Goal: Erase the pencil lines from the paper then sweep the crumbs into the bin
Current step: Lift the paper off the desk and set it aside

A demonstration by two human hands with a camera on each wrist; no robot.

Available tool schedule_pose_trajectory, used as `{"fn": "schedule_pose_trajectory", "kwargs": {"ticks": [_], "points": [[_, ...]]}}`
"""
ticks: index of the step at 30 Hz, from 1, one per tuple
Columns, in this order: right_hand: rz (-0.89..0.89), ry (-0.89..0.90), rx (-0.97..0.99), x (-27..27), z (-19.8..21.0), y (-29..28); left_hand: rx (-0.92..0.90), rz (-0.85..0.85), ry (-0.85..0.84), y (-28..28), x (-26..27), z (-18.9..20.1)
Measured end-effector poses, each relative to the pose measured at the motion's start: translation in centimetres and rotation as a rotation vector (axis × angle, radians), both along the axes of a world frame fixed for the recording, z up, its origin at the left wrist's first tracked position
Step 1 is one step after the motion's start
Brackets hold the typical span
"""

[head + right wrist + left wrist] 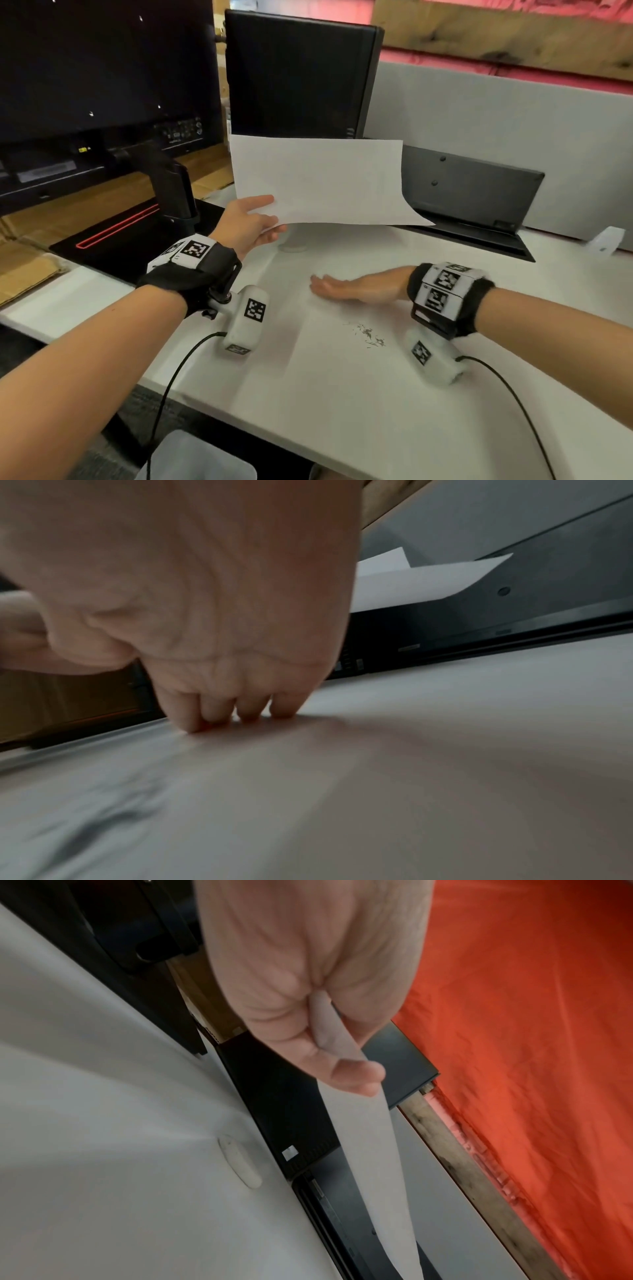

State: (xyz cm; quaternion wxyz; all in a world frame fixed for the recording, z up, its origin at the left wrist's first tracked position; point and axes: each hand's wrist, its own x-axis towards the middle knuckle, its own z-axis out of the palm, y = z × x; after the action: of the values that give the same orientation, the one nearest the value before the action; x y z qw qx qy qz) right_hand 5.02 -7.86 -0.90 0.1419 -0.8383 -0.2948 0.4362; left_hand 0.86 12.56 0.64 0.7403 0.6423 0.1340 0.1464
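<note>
paper (318, 181): lifted off the desk (359, 411), pinched at its near-left edge, far-right corner sagging toward the black tray (479, 202); held up and away, likely to clear the sweeping lane.
left hand (251, 222): thumb on top, fingers under the sheet edge, pinching it; left wrist view shows the sheet edge-on, squeezed in the fold of the hand.
pencil lines: none legible on the sheet from the head view; too faint to be sure.
right hand (346, 287): flat, fingers straight and pressed together, little-finger edge down on the desk, holding nothing; right wrist view shows fingertips (219, 718) touching the surface. Blade pose suits pushing loose bits.
crumbs (368, 334): small dark scatter on the desk, just nearer than the right hand, between hand and near desk edge, not touching the hand.
bin (202, 459): pale container below the near desk edge, lower left; well apart from the crumbs, so sweep likely goes toward the near edge and leftward.
eraser (240, 1161): pale oval lump on the desk below the raised sheet, near the tray; set aside, untouched.
step judged: erasing looks done, sweep about to start.
risk: scatter spreading or missing the bin mouth; sheet dipping back into the lane.
</note>
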Motion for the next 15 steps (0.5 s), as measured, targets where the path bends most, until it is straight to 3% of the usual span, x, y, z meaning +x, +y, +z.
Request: {"fn": "schedule_pose_trajectory", "kwargs": {"ticks": [2,4,6,9,15], "points": [[0.077,0.071,-0.020,-1.1,0.4,-1.6,-0.003,-0.005,0.004,0.2,0.1,-0.1],[0.028,0.129,0.055,-1.3,1.3,-2.8,-0.003,-0.006,0.008,0.2,0.1,-0.2],[-0.070,0.033,0.160,-0.7,2.1,-3.0,-0.003,-0.010,0.011,0.2,0.2,-0.3],[-0.130,-0.174,0.155,1.1,2.2,-1.3,0.000,-0.014,0.026,-0.1,0.0,-0.5],[-0.138,-0.223,0.029,3.6,0.7,1.9,-0.012,-0.013,0.047,-0.1,-0.2,-0.7]]}}
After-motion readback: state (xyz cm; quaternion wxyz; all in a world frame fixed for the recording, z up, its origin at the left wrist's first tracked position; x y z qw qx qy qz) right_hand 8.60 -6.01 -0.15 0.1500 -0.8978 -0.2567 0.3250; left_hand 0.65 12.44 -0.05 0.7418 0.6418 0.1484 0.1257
